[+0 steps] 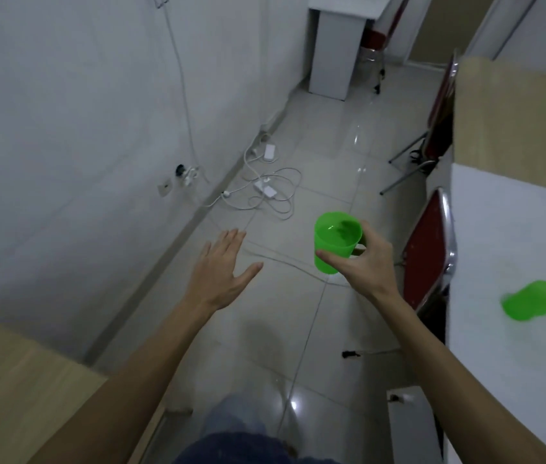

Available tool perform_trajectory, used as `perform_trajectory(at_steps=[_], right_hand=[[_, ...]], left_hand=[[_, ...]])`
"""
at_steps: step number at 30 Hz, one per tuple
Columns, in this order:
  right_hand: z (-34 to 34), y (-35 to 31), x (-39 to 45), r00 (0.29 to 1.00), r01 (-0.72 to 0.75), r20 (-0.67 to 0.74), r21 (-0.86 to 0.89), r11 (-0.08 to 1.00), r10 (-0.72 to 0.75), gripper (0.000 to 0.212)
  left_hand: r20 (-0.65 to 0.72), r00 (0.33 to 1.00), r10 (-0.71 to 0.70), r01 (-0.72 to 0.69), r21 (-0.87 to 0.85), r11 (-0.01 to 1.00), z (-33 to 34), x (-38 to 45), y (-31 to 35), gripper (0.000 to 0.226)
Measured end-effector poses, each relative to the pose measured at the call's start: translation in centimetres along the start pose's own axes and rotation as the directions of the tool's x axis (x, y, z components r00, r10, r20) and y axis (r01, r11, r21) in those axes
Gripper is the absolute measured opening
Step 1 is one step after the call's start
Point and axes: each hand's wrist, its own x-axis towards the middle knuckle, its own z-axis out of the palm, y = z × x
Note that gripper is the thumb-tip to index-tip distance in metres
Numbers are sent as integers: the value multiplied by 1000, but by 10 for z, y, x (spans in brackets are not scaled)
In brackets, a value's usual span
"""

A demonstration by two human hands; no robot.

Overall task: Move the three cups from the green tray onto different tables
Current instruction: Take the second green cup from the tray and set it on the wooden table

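Observation:
My right hand (pixel 362 262) grips a green plastic cup (pixel 333 241) by its side and handle, upright, in the air above the tiled floor. Liquid shows inside the cup. My left hand (pixel 221 269) is stretched out flat with fingers apart and holds nothing, to the left of the cup. A second green cup (pixel 534 300), blurred, rests on the white table (pixel 506 229) at the right. No green tray is in view.
A wooden table (pixel 13 380) fills the lower left corner. Red folding chairs (pixel 427 249) stand along the right tables. White cables and power adapters (pixel 268 192) lie on the floor by the wall. A white desk (pixel 335 51) stands at the far end.

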Motion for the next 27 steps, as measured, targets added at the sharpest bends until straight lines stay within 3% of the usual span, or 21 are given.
perform_trajectory(at_steps=[9,19,27], right_hand=[[-19,87,177,973,-98,-215,-52,994,85,69],[-59,157,348,854,-278,-463,-18,961,238,71],[-139,254,466,750,-354,-592,20,935,296,71]], left_hand=[[100,973,206,-205,-23,978,56,254,21,94],[242,873,423,-405,-124,906,97,513,83,92],[287,792,538,-514,-162,842,183,691,174,95]])
